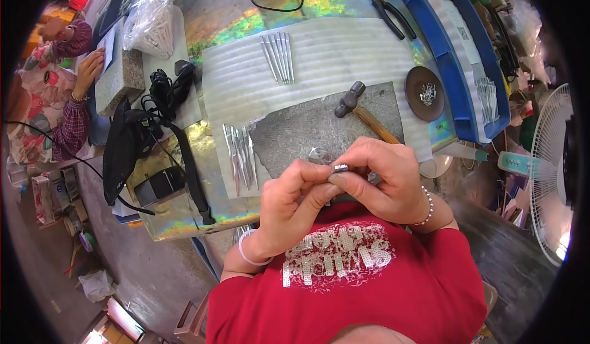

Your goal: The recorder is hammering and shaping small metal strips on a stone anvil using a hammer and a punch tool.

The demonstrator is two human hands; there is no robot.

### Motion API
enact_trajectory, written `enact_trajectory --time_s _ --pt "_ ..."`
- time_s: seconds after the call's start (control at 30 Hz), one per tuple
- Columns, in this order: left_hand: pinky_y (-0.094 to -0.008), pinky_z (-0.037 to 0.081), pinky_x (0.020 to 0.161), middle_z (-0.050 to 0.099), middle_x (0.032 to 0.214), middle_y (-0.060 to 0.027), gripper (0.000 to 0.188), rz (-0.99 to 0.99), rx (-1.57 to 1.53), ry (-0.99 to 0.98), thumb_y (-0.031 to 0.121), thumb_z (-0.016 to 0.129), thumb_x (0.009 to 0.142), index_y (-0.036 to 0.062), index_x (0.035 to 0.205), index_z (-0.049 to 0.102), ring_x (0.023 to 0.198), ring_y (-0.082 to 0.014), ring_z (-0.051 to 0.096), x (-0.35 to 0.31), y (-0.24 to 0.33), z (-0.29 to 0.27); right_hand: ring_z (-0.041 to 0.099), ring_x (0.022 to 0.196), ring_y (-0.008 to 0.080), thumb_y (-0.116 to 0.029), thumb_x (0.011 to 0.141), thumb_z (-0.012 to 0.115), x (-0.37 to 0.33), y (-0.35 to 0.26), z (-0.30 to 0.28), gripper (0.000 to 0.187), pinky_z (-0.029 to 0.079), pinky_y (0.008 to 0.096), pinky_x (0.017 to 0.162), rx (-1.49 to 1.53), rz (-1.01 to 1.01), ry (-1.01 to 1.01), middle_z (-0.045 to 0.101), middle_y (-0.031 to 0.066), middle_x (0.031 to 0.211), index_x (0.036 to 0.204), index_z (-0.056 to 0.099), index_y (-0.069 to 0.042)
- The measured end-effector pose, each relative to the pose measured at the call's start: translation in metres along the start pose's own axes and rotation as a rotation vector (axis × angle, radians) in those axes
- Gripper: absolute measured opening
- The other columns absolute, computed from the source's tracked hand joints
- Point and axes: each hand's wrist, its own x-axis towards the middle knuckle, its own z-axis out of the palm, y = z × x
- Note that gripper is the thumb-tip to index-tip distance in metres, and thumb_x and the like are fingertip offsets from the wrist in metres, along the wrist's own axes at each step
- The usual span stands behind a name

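Observation:
Close to my chest, over the near edge of the work table, my left hand (289,203) and my right hand (384,172) meet with fingertips pinched. Between them is a small dark metal piece (340,168) with pale marks on its face; the fingers hide the rest of it. Just beyond lies a rough grey stone slab (289,132). A hammer (350,100) rests on the slab, its wooden handle running toward my right hand. Left of the slab sits a group of slender silver metal tools (241,156). Several similar silver tools (279,58) lie side by side farther back.
A brown round dish (415,95) holds tiny metal pieces. Pliers (390,12) lie near a long blue tray (452,67) at right. A black bag with straps (132,141) is at left, near a stone block (123,86) and a co-worker's hand (90,70). A fan (553,172) stands far right.

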Motion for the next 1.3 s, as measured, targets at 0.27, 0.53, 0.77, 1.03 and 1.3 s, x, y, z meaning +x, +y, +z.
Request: enact_trajectory --time_s 0.27,0.53,0.77,1.03,1.3 --pt "-0.0196 0.050 0.064 0.066 0.083 -0.0063 0.013 0.007 -0.043 -0.036 -0.002 0.061 0.087 -0.0033 0.099 0.055 0.079 -0.0065 0.062 0.001 0.000 -0.002 0.058 0.053 0.0192 -0.004 0.078 0.070 -0.002 0.000 0.003 0.013 0.042 0.0279 0.046 0.014 -0.029 0.033 0.057 0.0085 0.067 0.085 0.060 0.000" --pt "-0.0202 0.050 0.062 0.068 0.078 -0.0068 0.010 -0.087 0.069 -0.093 0.001 0.061 0.088 -0.0025 0.093 0.053 0.074 -0.0061 0.063 -0.003 0.003 -0.002 0.058 0.054 0.0086 0.000 0.082 0.066 -0.009 -0.004 0.001 0.008 0.044 0.0209 0.048 0.141 0.184 -0.037 0.062 0.0064 0.068 0.083 0.058 0.002" --pt "-0.0197 0.049 0.059 0.063 0.077 -0.0059 0.013 -0.276 -0.071 -0.147 0.005 0.060 0.090 -0.0041 0.092 0.050 0.072 -0.0070 0.060 0.009 0.008 -0.003 0.045 0.042 0.0022 -0.010 0.088 0.061 -0.007 0.016 0.006 0.014 0.033 0.0167 0.037 0.651 0.606 0.015 0.056 0.0004 0.059 0.077 0.056 -0.004" --pt "-0.0213 0.049 0.042 0.062 0.066 -0.0080 0.026 -0.556 -0.138 -0.257 0.018 0.065 0.087 -0.0042 0.088 0.053 0.050 -0.0126 0.061 0.024 0.005 -0.014 0.040 0.037 0.0021 -0.015 0.087 0.063 -0.016 0.038 0.018 0.016 0.029 0.0176 0.032 0.871 0.763 0.059 0.053 -0.0016 0.058 0.075 0.056 -0.007" --pt "-0.0207 0.047 0.042 0.061 0.063 -0.0072 0.025 -0.536 -0.119 -0.288 0.018 0.066 0.087 -0.0036 0.087 0.053 0.050 -0.0108 0.060 0.024 0.005 -0.014 0.040 0.039 0.0020 -0.013 0.088 0.061 -0.025 0.035 0.024 0.014 0.029 0.0176 0.033 0.947 0.736 0.157 0.053 -0.0017 0.059 0.078 0.055 -0.006"
